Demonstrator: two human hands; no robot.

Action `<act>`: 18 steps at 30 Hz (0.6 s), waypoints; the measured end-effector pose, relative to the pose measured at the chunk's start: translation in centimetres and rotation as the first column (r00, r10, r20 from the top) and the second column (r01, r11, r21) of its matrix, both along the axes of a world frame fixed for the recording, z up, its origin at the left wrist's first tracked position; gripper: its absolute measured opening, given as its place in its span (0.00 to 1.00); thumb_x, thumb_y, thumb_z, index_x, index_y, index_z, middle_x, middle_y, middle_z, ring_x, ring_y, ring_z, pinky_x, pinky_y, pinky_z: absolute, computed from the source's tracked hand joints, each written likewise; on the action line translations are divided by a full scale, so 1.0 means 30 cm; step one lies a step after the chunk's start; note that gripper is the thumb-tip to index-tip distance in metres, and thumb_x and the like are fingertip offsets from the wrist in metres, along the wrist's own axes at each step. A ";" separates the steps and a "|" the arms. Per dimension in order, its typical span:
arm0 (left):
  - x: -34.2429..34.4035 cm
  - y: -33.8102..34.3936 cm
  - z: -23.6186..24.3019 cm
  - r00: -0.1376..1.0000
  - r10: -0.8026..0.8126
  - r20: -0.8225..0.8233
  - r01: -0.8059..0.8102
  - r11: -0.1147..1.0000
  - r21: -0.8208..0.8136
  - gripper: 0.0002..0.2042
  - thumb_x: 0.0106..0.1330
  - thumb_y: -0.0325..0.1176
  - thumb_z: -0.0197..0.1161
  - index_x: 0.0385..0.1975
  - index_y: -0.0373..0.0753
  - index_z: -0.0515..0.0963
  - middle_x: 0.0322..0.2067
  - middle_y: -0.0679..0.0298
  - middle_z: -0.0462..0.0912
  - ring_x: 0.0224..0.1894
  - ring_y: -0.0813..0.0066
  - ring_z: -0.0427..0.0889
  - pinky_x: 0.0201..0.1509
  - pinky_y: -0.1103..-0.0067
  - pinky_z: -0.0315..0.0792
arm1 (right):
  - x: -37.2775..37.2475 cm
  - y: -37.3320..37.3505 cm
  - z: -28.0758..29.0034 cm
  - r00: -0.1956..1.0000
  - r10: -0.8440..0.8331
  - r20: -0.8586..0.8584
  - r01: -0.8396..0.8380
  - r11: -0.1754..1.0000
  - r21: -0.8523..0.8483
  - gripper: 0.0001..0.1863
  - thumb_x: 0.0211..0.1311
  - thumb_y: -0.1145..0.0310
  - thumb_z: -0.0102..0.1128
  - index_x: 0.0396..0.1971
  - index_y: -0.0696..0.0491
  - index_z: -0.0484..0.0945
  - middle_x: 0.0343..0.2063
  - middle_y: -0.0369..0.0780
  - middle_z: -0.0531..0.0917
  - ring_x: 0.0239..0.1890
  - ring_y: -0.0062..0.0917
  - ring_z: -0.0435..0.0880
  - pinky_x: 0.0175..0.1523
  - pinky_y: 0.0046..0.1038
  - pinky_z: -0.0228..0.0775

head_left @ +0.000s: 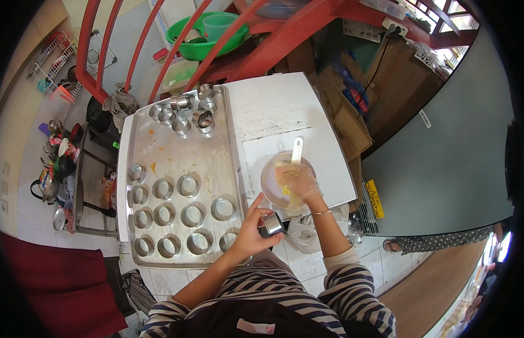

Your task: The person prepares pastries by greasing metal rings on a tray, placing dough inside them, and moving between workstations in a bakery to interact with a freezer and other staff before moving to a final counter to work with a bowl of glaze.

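My left hand [248, 234] is closed around a metal ring mould [271, 224], held tilted at the front edge of the white table. My right hand [298, 181], in a clear plastic glove, reaches down into a round bowl [266, 179]. Its fingers look drawn together beside a soft yellow smear [286, 190]; what they hold, if anything, is hidden. A white-handled utensil [297, 150] leans on the bowl's far rim, its lower end out of sight. To the left, a large metal tray [177, 248] carries rows of ring moulds [192, 215] and a looser group [203, 119] at its far end.
The white table [273, 112] lies under the tray and bowl. Red railings [143, 45] rise behind, near a green basin [197, 50]. A grey panel [448, 141] stands to the right. A plastic bag [307, 234] hangs below the table's front edge.
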State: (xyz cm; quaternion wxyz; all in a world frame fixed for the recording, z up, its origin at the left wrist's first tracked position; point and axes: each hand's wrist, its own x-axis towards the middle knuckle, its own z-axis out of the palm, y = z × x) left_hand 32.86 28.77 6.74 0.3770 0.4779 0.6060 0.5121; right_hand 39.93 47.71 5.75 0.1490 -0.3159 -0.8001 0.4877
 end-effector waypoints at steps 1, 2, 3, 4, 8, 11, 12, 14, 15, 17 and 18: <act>-0.003 0.005 -0.007 1.000 0.024 0.004 -0.024 1.000 0.011 0.24 0.41 0.26 0.67 0.40 0.32 0.64 0.59 0.47 0.39 0.42 0.77 0.70 0.42 0.81 0.68 | -0.010 -0.006 -0.005 0.978 -0.202 0.040 0.206 0.966 -0.157 0.12 0.50 0.65 0.47 0.32 0.53 0.75 0.24 0.44 0.77 0.32 0.36 0.75 0.37 0.34 0.65; -0.011 0.013 -0.013 0.999 0.029 -0.012 -0.029 1.000 0.008 0.24 0.41 0.26 0.67 0.40 0.33 0.64 0.59 0.48 0.39 0.42 0.77 0.70 0.41 0.81 0.68 | -0.023 -0.013 -0.008 0.968 -0.249 0.039 0.251 0.966 -0.061 0.12 0.49 0.66 0.48 0.33 0.55 0.75 0.25 0.45 0.77 0.33 0.36 0.75 0.39 0.33 0.65; -0.023 0.027 -0.015 0.999 0.034 -0.030 -0.034 0.999 0.006 0.24 0.42 0.26 0.67 0.40 0.33 0.64 0.59 0.48 0.38 0.42 0.76 0.70 0.41 0.81 0.68 | -0.039 -0.020 -0.008 0.955 -0.296 0.031 0.295 0.955 0.038 0.13 0.49 0.67 0.48 0.33 0.57 0.75 0.26 0.47 0.77 0.33 0.36 0.75 0.41 0.31 0.66; -0.035 0.043 -0.015 0.998 0.038 -0.048 -0.038 0.999 0.005 0.24 0.42 0.27 0.67 0.40 0.33 0.64 0.59 0.48 0.38 0.42 0.76 0.70 0.41 0.81 0.68 | -0.054 -0.026 -0.009 0.940 -0.342 0.018 0.336 0.932 0.135 0.14 0.49 0.68 0.48 0.34 0.58 0.75 0.28 0.48 0.78 0.34 0.35 0.75 0.43 0.29 0.66; -0.085 0.089 -0.039 0.997 -0.046 0.058 0.051 0.994 -0.091 0.23 0.43 0.25 0.65 0.40 0.33 0.64 0.59 0.49 0.39 0.42 0.77 0.70 0.41 0.82 0.68 | -0.084 -0.076 -0.056 0.933 -0.360 -0.003 0.326 0.840 0.434 0.17 0.48 0.70 0.44 0.39 0.59 0.71 0.31 0.51 0.75 0.35 0.43 0.74 0.42 0.36 0.65; -0.092 0.104 -0.086 0.998 0.009 0.061 -0.011 0.999 0.036 0.23 0.40 0.33 0.68 0.36 0.35 0.66 0.58 0.47 0.46 0.22 0.86 0.67 0.27 0.87 0.65 | -0.089 -0.078 -0.066 0.925 -0.377 -0.033 0.364 0.863 0.349 0.17 0.48 0.69 0.44 0.40 0.59 0.70 0.33 0.53 0.74 0.37 0.45 0.72 0.42 0.39 0.63; -0.093 0.107 -0.087 0.997 -0.001 0.082 -0.001 0.999 0.035 0.23 0.39 0.33 0.68 0.36 0.35 0.66 0.58 0.47 0.46 0.22 0.86 0.67 0.27 0.87 0.65 | -0.088 -0.079 -0.059 0.920 -0.393 0.010 0.372 0.880 0.295 0.17 0.47 0.69 0.44 0.39 0.59 0.70 0.33 0.53 0.73 0.37 0.45 0.72 0.42 0.39 0.63; -0.099 0.112 -0.087 0.992 -0.022 0.122 0.018 0.999 0.033 0.23 0.39 0.32 0.68 0.35 0.36 0.66 0.58 0.47 0.45 0.21 0.86 0.66 0.26 0.87 0.64 | -0.085 -0.081 -0.039 0.920 -0.383 0.086 0.353 0.902 0.249 0.17 0.47 0.68 0.44 0.38 0.58 0.71 0.32 0.53 0.73 0.37 0.45 0.72 0.43 0.39 0.63; -0.103 0.110 -0.092 0.992 -0.013 0.124 0.011 1.000 0.016 0.25 0.39 0.32 0.68 0.37 0.35 0.66 0.57 0.49 0.50 0.22 0.86 0.66 0.27 0.87 0.65 | -0.083 -0.088 -0.017 0.926 -0.359 0.118 0.320 0.912 0.257 0.17 0.47 0.68 0.44 0.38 0.58 0.71 0.32 0.53 0.74 0.37 0.45 0.72 0.43 0.39 0.63; -0.112 0.108 -0.102 0.992 0.006 0.129 -0.004 1.000 -0.020 0.29 0.38 0.33 0.68 0.43 0.33 0.65 0.53 0.53 0.60 0.23 0.85 0.66 0.28 0.86 0.65 | -0.080 -0.091 -0.009 0.943 -0.307 0.127 0.266 0.927 0.266 0.16 0.46 0.68 0.44 0.36 0.57 0.72 0.32 0.52 0.74 0.37 0.45 0.72 0.43 0.38 0.63; -0.110 0.110 -0.099 0.995 0.010 0.099 -0.009 1.000 -0.016 0.32 0.38 0.33 0.69 0.46 0.32 0.62 0.49 0.56 0.63 0.23 0.84 0.66 0.29 0.86 0.64 | -0.076 -0.086 -0.018 0.954 -0.283 0.105 0.246 0.931 0.269 0.16 0.46 0.67 0.44 0.35 0.57 0.73 0.32 0.52 0.74 0.36 0.45 0.72 0.43 0.38 0.63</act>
